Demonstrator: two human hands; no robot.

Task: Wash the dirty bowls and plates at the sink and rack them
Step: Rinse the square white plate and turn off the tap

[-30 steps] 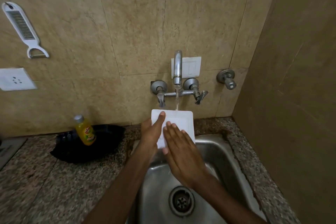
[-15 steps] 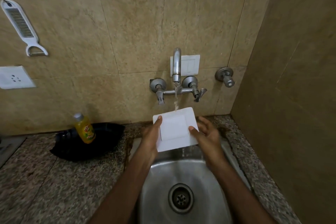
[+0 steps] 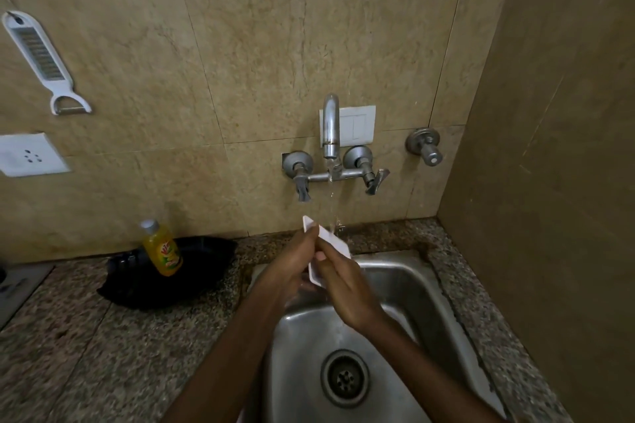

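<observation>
A white square plate [image 3: 332, 241] is held on edge over the steel sink [image 3: 426, 288], under the water running from the wall tap [image 3: 331, 127]. My left hand [image 3: 292, 271] grips its left side, thumb at the top corner. Gripping the lower right side is my right hand [image 3: 347, 288], fingers wrapped over the face. Most of the plate is hidden behind both hands. The sink basin below holds nothing but the drain [image 3: 344, 377].
A yellow dish soap bottle [image 3: 161, 248] stands in a black tray [image 3: 192, 271] on the granite counter left of the sink. A white grater [image 3: 37, 58] hangs on the tiled wall. A side wall closes in at the right.
The plate was flat and facing me under the stream; it has been turned on edge. My right hand moved from the plate's right rim onto its front lower part.
</observation>
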